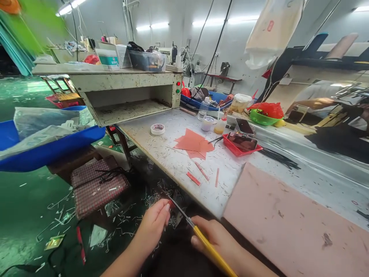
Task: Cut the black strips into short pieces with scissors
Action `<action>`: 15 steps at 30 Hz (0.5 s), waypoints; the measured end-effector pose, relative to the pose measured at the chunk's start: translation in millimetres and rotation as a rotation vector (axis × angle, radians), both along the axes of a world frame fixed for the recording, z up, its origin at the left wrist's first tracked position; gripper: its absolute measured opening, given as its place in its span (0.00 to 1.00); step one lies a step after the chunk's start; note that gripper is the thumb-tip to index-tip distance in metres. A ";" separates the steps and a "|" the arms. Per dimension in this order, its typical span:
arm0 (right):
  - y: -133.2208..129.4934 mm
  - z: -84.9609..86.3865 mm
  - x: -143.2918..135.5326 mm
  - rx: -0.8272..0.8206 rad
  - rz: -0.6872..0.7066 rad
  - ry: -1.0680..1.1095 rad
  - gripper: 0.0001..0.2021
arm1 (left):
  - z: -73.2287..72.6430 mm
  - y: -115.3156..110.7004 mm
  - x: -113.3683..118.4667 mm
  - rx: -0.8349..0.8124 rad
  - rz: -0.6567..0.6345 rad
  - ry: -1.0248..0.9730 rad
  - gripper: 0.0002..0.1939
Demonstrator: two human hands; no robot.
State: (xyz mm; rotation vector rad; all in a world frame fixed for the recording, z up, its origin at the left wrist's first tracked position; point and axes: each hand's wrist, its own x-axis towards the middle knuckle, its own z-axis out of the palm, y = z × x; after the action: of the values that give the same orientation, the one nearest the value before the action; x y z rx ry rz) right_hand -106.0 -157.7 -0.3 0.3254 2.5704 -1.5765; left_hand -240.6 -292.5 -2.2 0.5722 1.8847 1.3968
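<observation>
My left hand (155, 221) is closed in a pinch on a small red strip (172, 203), mostly hidden by the fingers. In my right hand (211, 238) is a yellow-handled tool (206, 240) with a long, thin metal end. Its tip is right beside the red strip, and I cannot tell whether they touch. Both hands are just off the table's near edge. Beyond them on the table (173, 163) lie several narrow red strips (193, 179) and a pile of flat salmon-red pieces (192, 142).
A pink board (288, 215) covers the table's right front. Further back are a tape roll (157, 129), a glue bottle (220, 125) and a red tray (241, 146) with a phone. A padded stool (99, 186) stands left. A person's arm (314, 103) shows at far right.
</observation>
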 end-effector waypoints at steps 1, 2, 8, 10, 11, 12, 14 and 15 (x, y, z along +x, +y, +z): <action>0.1 -0.4 -2.2 0.000 0.005 -0.009 0.26 | -2.1 -0.7 -0.7 0.001 0.010 -0.018 0.17; 0.1 -1.2 -4.3 -0.005 0.010 -0.015 0.27 | -4.4 -1.4 -1.2 0.002 0.023 -0.035 0.17; -2.4 -14.5 -13.4 0.005 0.048 -0.020 0.26 | -18.4 -6.3 -3.0 -0.016 0.097 -0.097 0.16; -2.0 -18.0 -14.4 0.036 0.054 -0.023 0.25 | -21.7 -7.8 -3.1 -0.024 0.112 -0.099 0.16; -1.1 -18.3 -14.5 0.042 0.054 -0.020 0.25 | -22.5 -8.3 -3.0 -0.022 0.117 -0.096 0.16; 0.1 -17.4 -14.6 0.038 0.054 -0.018 0.24 | -22.7 -8.7 -2.6 -0.017 0.119 -0.094 0.16; 3.4 -12.1 -14.7 0.014 0.038 0.005 0.21 | -20.7 -8.5 -1.0 0.000 0.117 -0.099 0.18; 4.9 -8.1 -14.8 0.002 0.021 0.031 0.19 | -18.6 -7.9 0.2 0.010 0.111 -0.107 0.19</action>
State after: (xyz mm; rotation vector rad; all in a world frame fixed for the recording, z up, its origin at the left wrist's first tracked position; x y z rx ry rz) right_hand -120.8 -152.8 -8.4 0.2754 2.5893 -1.5850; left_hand -240.4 -300.4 -20.8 0.3953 1.8486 1.4785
